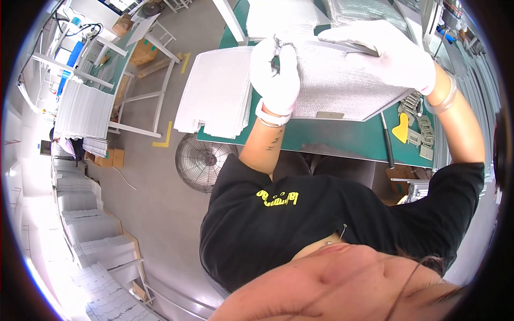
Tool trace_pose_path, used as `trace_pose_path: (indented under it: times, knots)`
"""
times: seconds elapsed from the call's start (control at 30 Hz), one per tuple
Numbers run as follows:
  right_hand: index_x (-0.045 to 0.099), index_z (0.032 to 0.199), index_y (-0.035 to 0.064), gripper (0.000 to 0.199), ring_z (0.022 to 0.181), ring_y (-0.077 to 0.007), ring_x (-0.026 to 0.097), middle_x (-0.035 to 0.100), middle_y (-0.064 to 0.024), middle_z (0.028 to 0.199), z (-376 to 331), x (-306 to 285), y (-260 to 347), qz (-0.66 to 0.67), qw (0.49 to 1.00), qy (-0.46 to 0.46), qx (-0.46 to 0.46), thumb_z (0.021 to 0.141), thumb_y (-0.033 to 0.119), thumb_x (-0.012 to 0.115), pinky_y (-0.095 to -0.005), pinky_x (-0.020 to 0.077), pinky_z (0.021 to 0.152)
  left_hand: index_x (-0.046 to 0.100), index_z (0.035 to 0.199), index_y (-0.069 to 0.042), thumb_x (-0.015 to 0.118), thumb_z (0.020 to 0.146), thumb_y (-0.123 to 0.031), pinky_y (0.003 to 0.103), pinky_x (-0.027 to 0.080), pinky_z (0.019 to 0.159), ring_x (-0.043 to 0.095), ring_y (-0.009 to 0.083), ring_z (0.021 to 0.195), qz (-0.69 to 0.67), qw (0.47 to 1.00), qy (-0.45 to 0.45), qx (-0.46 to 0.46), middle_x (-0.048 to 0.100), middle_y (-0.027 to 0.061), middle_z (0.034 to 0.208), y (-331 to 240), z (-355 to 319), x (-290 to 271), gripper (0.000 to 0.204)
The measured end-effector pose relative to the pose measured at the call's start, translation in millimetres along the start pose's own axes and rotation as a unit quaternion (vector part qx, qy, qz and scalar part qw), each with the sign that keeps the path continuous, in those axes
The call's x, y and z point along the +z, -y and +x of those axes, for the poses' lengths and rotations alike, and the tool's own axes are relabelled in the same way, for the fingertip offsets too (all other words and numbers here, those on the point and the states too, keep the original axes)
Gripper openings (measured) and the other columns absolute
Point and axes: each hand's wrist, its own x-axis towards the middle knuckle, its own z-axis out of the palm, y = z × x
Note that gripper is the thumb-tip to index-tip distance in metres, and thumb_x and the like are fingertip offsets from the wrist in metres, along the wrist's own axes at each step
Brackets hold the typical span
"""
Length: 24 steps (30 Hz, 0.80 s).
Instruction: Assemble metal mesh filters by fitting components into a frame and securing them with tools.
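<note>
Mesh filter panel (342,85) on green table (332,136), both gloved hands on it.

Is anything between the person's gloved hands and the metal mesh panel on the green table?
Nothing visible. The left hand grips the near-left corner of the mesh panel, and the right hand rests directly on its far edge.

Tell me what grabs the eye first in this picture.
Two white-gloved hands at the top centre stand out: the left hand grips the near-left corner of a silvery mesh panel, and the right hand presses on its far edge. The panel lies on a green table, beside a stack of white sheets. Below the table, a round metal fan stands on the grey floor.
</note>
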Motion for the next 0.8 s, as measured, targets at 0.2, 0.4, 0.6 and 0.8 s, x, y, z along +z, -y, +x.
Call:
trace_pose_path:
  times: [0.2,0.4,0.6,0.8]
  knots:
    - [0.063,0.128,0.0011,0.044,0.113,-0.0296,0.066,0.068,-0.0158,0.124,2,-2,7,-0.017,1.0,-0.001,0.011,0.083,-0.001,0.065,-0.0363,0.0487,0.102,0.062,0.118,0.002,0.062,0.095,-0.002,0.02,0.046,0.074,0.057,0.0069,0.081,-0.045,0.997,0.013,-0.063,0.065,0.0037,0.097,-3,0,-6,0.023]
    - [0.063,0.128,0.0029,0.047,0.112,-0.0291,0.066,0.068,-0.0139,0.122,16,-15,24,-0.031,0.999,0.031,0.008,0.082,-0.002,0.066,-0.0354,0.0497,0.1,0.06,0.12,0.0,0.066,0.093,-0.003,0.02,0.046,0.073,0.056,0.0076,0.079,-0.035,0.995,0.07,0.065,0.064,0.0044,0.1,-4,18,-14,0.028]
    - [0.055,0.129,0.0029,0.045,0.083,-0.0254,0.069,0.07,-0.0148,0.099,37,-13,36,0.008,0.997,0.044,0.068,0.091,0.022,0.068,-0.0352,0.0542,0.069,0.061,0.118,0.0,0.068,0.092,-0.002,0.021,0.047,0.077,0.058,0.0079,0.085,-0.116,0.99,0.051,-0.063,0.064,0.005,0.102,-12,13,-12,0.027]
    - [0.063,0.121,0.0034,0.037,0.083,-0.031,0.07,0.07,-0.0167,0.096,47,2,23,0.075,0.996,-0.038,-0.003,0.088,0.02,0.07,-0.0368,0.0539,0.071,0.061,0.116,0.0,0.067,0.091,0.0,0.022,0.047,0.078,0.057,0.008,0.084,-0.137,0.988,0.044,-0.059,0.063,0.0043,0.099,-23,15,-11,0.025]
